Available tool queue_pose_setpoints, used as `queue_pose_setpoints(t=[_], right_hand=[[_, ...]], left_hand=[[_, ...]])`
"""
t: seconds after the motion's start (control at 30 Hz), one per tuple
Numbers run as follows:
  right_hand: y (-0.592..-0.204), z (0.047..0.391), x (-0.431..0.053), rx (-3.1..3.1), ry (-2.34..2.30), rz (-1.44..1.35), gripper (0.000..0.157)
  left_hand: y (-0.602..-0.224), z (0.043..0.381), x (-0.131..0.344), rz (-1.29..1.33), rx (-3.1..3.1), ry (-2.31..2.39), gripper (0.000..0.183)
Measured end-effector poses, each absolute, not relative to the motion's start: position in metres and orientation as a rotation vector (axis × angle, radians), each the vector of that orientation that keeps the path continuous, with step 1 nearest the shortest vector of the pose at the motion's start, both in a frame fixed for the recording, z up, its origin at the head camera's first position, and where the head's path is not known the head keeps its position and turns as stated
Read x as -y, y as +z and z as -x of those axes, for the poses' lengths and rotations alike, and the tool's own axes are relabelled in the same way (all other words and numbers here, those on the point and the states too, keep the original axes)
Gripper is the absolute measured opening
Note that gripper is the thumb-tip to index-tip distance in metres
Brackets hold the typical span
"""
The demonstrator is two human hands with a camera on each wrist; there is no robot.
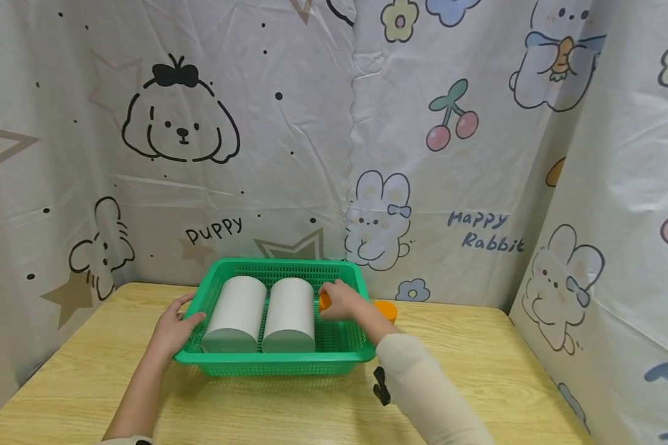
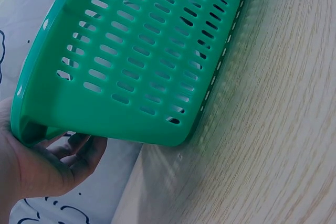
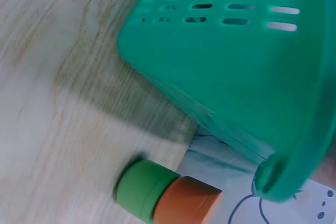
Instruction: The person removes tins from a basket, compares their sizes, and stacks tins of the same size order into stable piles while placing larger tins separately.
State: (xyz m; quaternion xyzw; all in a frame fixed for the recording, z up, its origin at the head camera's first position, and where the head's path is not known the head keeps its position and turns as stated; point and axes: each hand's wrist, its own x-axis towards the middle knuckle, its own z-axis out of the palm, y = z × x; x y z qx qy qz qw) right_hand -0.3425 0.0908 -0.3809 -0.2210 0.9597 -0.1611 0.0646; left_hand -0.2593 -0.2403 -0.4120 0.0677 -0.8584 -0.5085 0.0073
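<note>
A green plastic basket (image 1: 275,357) with slotted walls stands on the table. My left hand (image 1: 172,330) grips its left rim, thumb on top; the left wrist view shows the fingers (image 2: 86,158) curled under the rim. Two large white cylinders (image 1: 239,306) lie side by side in the basket's left and middle. My right hand (image 1: 345,301) reaches over the right rim into the basket and holds a small orange object (image 1: 325,301), mostly covered by the fingers. The right wrist view does not show what that hand holds.
Beyond the basket's right side stands an orange piece (image 3: 186,200) on a green piece (image 3: 144,188), both round; its orange top (image 1: 386,309) shows past the forearm in the head view. The wooden table (image 1: 451,346) meets a printed curtain (image 1: 289,154) at the back and sides.
</note>
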Motion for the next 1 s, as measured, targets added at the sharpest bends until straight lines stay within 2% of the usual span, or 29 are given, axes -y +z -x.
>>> queue_pose_setpoints(t=[1.0], right_hand=[[-0.333, 0.32, -0.101, -2.888, -0.481, 0.787, 0.046]], left_hand=[[-0.412, 0.258, 0.241, -0.186, 2.696, -1.589, 0.068]])
